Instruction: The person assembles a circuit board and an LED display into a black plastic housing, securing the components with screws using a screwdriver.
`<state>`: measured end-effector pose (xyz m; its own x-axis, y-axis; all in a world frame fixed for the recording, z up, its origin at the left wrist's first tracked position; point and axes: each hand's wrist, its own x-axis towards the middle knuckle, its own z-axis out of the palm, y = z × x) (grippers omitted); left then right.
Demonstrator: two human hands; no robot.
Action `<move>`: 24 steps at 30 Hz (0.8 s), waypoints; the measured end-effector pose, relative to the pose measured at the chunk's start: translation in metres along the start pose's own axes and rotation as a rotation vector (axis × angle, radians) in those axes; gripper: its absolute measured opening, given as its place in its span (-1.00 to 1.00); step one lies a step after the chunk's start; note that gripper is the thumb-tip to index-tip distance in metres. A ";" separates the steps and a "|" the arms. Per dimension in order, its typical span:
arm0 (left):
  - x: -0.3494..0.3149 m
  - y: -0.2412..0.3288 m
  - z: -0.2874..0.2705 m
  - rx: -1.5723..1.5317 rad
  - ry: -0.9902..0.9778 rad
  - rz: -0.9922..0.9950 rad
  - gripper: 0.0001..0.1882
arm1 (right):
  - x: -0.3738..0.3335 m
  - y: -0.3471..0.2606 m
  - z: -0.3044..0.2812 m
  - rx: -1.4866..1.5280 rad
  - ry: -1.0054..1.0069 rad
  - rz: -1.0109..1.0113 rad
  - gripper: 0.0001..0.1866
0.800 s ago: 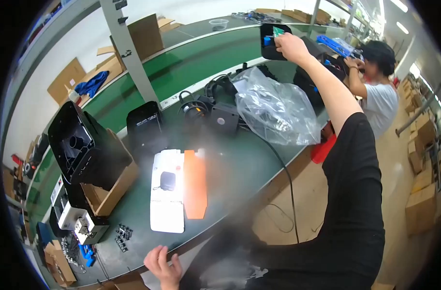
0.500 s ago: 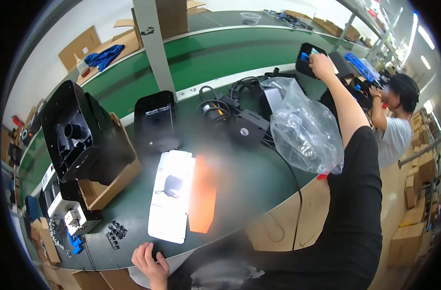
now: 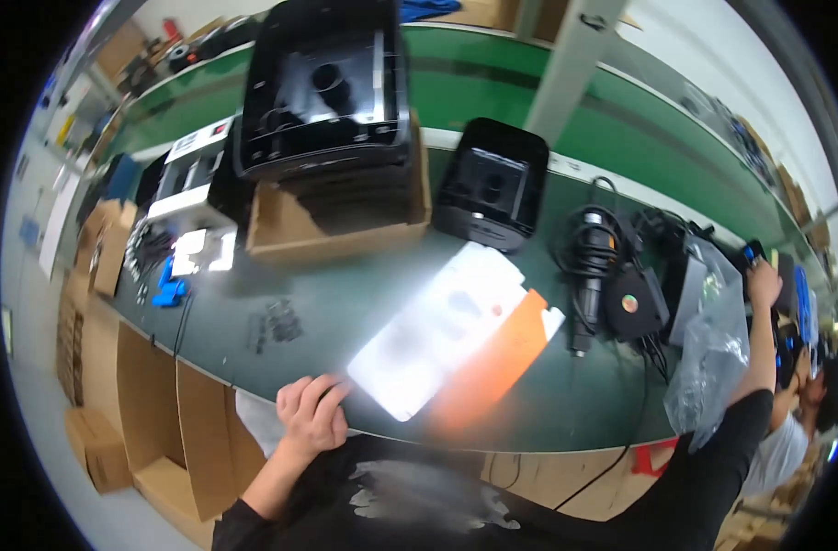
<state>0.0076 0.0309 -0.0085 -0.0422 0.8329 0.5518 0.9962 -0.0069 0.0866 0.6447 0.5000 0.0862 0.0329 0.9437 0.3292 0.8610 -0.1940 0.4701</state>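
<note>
My left hand [image 3: 311, 413] rests at the table's front edge, its fingers loosely bent and nothing visible in them. The index fingertip lies close to the near corner of a flat white and orange printed carton [image 3: 419, 340]. Far off to the right, my right hand [image 3: 764, 283] has its fingers closed at a dark tray [image 3: 755, 252]; what they hold, if anything, is too small to make out. A clear plastic bag [image 3: 710, 354] lies beside my right forearm. Left of the bag are a black box-shaped device [image 3: 635, 303] and a coiled black cable with a plug [image 3: 592, 266].
A black housing [image 3: 327, 101] stands on an open cardboard box [image 3: 336, 241] at the back left. Another black shell [image 3: 492, 184] lies right of it. Small black parts [image 3: 277, 323] and blue pieces [image 3: 169, 292] lie at left. A co-worker [image 3: 796, 432] works at far right.
The view has swung left, so the table's things sit further right. My left hand has come nearer the carton's corner, its fingers more bent. The right hand is still out at the tray.
</note>
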 end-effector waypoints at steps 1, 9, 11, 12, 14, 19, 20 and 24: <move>-0.003 -0.001 0.000 -0.020 0.012 0.005 -0.68 | 0.004 0.012 0.023 0.082 0.093 -0.010 -0.76; -0.004 -0.002 -0.002 -0.069 0.074 0.007 -0.69 | 0.013 -0.025 -0.044 0.005 0.176 -0.099 -0.75; 0.002 -0.005 0.000 -0.074 0.132 0.040 -0.55 | 0.026 -0.022 -0.076 0.434 0.235 -0.215 -0.77; 0.002 -0.006 0.000 -0.084 0.132 0.032 -0.53 | 0.021 -0.038 -0.106 0.433 0.289 -0.237 -0.77; -0.001 -0.005 0.002 -0.100 0.126 0.040 -0.60 | -0.013 -0.086 -0.185 0.585 0.396 -0.369 -0.81; 0.000 -0.002 -0.011 -0.164 0.011 0.002 -0.63 | -0.131 -0.220 -0.348 0.762 0.812 -1.199 -0.87; -0.005 -0.006 -0.012 -0.208 0.014 0.000 -0.58 | -0.153 -0.244 -0.369 0.754 0.780 -1.284 -0.90; -0.019 -0.013 -0.018 -0.301 0.050 0.042 -0.54 | -0.179 -0.313 -0.372 0.613 0.536 -1.306 -0.83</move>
<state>-0.0054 0.0052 -0.0056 -0.0125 0.8005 0.5992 0.9301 -0.2107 0.3009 0.1805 0.2917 0.1849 -0.9513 0.1322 0.2784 0.2173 0.9284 0.3015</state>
